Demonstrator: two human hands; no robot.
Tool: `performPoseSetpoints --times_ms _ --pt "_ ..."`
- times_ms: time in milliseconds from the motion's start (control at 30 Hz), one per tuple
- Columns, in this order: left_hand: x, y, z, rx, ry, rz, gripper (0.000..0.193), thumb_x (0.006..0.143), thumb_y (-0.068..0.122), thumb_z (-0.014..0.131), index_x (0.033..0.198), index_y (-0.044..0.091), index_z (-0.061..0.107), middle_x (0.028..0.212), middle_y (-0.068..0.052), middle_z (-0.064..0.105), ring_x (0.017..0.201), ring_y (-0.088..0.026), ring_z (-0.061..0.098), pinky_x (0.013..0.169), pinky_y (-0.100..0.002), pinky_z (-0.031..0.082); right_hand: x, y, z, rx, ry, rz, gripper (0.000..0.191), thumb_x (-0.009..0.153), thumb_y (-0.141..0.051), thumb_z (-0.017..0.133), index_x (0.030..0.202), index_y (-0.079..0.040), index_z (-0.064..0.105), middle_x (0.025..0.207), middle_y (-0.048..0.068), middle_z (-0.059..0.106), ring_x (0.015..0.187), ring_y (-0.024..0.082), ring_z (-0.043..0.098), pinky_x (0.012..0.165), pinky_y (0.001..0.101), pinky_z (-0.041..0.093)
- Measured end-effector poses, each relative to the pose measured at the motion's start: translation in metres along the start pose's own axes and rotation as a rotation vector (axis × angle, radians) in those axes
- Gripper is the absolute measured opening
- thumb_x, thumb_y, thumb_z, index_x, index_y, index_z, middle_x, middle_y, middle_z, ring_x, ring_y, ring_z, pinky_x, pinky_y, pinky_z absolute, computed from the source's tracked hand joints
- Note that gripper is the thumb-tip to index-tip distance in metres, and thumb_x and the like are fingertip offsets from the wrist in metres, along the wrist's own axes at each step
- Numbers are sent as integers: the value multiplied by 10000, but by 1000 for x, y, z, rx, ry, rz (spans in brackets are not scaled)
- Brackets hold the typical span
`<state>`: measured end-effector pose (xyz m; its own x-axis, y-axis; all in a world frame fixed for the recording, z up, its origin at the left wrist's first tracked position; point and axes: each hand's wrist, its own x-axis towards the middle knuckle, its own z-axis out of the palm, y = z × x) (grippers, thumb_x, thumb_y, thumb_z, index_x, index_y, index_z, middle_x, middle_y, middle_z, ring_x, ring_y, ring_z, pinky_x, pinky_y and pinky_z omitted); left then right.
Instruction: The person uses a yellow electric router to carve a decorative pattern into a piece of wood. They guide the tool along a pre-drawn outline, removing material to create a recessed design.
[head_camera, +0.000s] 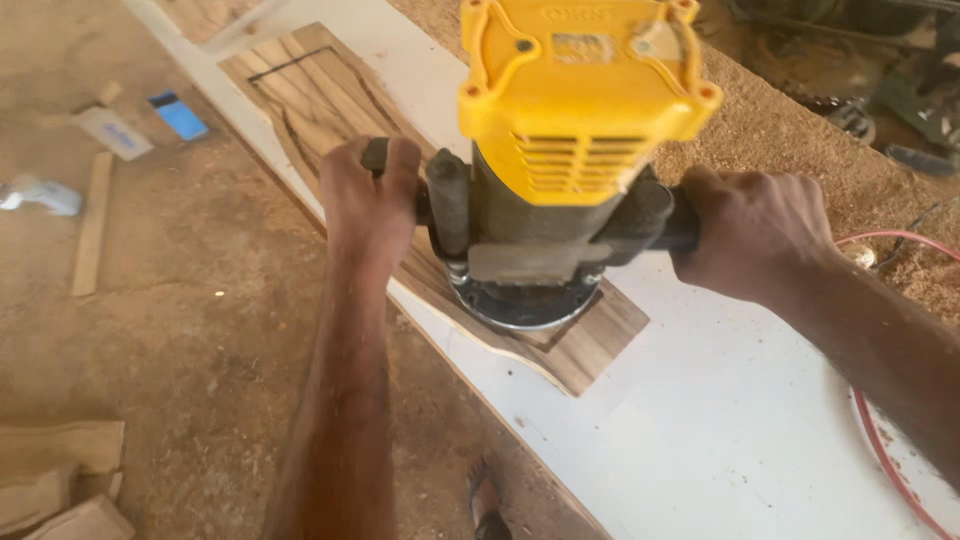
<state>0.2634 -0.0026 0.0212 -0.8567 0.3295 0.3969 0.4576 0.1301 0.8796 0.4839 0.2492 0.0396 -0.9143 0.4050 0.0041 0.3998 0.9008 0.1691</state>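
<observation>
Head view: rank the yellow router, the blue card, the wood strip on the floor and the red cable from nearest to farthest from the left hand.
From the left hand:
1. Yellow router, its side handle is in the hand's grip.
2. Blue card, on the dirt floor, up and to the left.
3. Wood strip, farther left on the floor.
4. Red cable, far right, past the right hand.

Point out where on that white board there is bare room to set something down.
Bare white board lies below the right hand, bordered by the red cable and the striped wood panel. A narrower strip runs between panel and sawdust. Crowded: around the yellow router, gripped by both the right and left hand.
</observation>
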Motion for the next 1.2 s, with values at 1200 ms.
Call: performPoseSetpoints --times_ms 1200 --pt "-40 23 37 133 170 -26 369 909 316 692 679 31 647 566 -69 640 493 -199 601 510 -374 475 -18 46 15 -101 86 -56 167 869 -294 677 890 -136 628 612 -2 610 495 126 553 456 324 450"
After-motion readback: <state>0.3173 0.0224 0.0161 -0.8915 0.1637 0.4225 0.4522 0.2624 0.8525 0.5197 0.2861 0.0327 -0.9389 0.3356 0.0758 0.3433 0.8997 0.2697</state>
